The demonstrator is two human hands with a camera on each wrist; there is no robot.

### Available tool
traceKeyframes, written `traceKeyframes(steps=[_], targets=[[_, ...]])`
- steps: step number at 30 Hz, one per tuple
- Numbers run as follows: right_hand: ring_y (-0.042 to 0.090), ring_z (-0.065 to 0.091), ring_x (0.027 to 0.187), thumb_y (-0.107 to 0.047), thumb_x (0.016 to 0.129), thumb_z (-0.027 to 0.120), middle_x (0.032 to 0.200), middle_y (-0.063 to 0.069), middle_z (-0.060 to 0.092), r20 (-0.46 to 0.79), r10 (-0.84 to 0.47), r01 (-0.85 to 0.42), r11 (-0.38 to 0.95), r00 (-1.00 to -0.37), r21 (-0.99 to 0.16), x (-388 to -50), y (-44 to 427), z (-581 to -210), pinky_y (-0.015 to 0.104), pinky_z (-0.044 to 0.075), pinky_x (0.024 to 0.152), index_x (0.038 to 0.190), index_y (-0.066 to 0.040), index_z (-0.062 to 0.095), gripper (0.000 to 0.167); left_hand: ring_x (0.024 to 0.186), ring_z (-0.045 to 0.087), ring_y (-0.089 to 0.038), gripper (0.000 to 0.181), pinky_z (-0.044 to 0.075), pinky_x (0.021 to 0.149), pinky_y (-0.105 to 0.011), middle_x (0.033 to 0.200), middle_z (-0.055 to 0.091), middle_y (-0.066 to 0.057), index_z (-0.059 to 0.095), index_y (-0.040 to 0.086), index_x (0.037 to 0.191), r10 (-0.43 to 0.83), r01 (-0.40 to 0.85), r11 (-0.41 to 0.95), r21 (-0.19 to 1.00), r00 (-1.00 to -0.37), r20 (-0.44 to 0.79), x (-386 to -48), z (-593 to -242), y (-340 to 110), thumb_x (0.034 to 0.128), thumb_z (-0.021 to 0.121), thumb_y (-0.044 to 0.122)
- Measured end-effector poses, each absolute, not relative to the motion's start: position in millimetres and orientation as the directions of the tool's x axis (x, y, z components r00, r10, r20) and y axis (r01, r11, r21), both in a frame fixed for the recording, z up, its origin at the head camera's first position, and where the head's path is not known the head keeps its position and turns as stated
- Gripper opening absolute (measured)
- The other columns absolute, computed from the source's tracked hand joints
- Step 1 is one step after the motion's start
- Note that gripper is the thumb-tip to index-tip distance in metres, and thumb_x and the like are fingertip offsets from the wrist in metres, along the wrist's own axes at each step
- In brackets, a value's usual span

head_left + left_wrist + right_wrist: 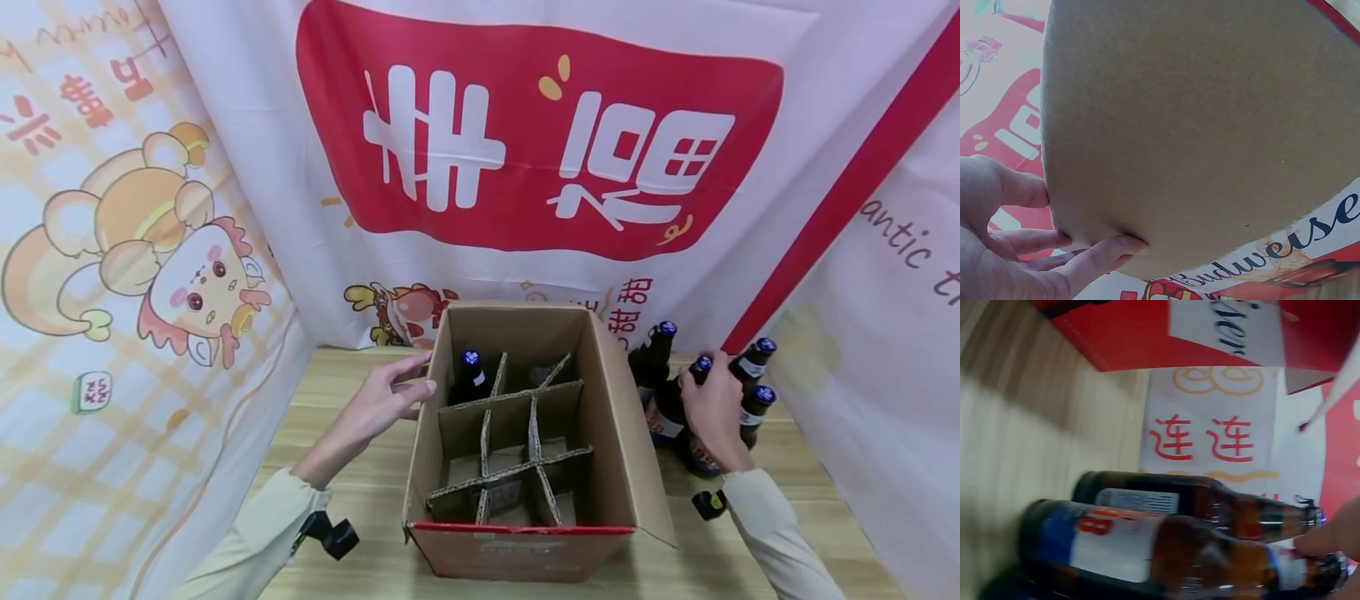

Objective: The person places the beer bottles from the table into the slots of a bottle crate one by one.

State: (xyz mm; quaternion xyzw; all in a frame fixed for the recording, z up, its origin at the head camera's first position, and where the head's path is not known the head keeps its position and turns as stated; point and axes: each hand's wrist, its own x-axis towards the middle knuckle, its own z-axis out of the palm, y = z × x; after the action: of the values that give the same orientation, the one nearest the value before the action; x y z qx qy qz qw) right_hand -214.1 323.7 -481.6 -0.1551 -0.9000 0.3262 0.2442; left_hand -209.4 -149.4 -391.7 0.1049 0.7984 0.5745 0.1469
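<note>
An open cardboard box (pixel 517 554) stands on the table, with crossed dividers (pixel 510 396) inside and one dark bottle (pixel 469 379) in its back left compartment. My left hand (pixel 382 400) touches the box's left side; in the left wrist view its fingers (pixel 1107 256) rest, fairly straight, against the brown flap (pixel 1210 125). Right of the box, my right hand (pixel 716 408) grips a bottle (pixel 1116 544) by its neck, among other bottles. In the right wrist view my thumb (pixel 1329 537) lies on that neck, while the other fingers are hidden.
Other capped bottles (pixel 651 358) stand close around my right hand, between the box and the right-hand cloth. Printed cloth (pixel 540 275) hangs behind the table (pixel 352 508) and along both sides. The box's right flap (pixel 641 450) leans outward near the bottles.
</note>
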Motion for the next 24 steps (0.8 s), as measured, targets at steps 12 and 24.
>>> traceKeyframes(steps=[12, 24], targets=[[-0.011, 0.055, 0.088, -0.017, 0.094, 0.081, 0.109, 0.023, 0.076, 0.567, 0.639, -0.122, 0.601, -0.521, -0.790, -221.8, 319.5, -540.4, 0.007, 0.041, 0.078, 0.123, 0.004, 0.069, 0.038, 0.130, 0.061, -0.044, 0.063, 0.064, 0.095, -0.045, 0.166, 0.035, -0.025, 0.037, 0.004, 0.161, 0.337, -0.003, 0.303, 0.953, -0.935, -0.110, -207.8, -394.3, -150.0, 0.1044, 0.062, 0.017], [-0.008, 0.053, 0.082, -0.011, 0.098, 0.074, 0.092, 0.018, 0.070, 0.636, 0.581, -0.226, 0.622, -0.508, -0.749, -222.0, 319.2, -548.9, 0.010, 0.040, 0.076, 0.112, 0.003, 0.070, 0.020, 0.130, 0.062, -0.043, 0.065, 0.063, 0.096, -0.046, 0.166, 0.036, -0.023, 0.036, 0.005, 0.162, 0.336, -0.009, 0.313, 0.950, -0.934, -0.119, -208.6, -394.6, -150.3, 0.1036, 0.063, 0.017]])
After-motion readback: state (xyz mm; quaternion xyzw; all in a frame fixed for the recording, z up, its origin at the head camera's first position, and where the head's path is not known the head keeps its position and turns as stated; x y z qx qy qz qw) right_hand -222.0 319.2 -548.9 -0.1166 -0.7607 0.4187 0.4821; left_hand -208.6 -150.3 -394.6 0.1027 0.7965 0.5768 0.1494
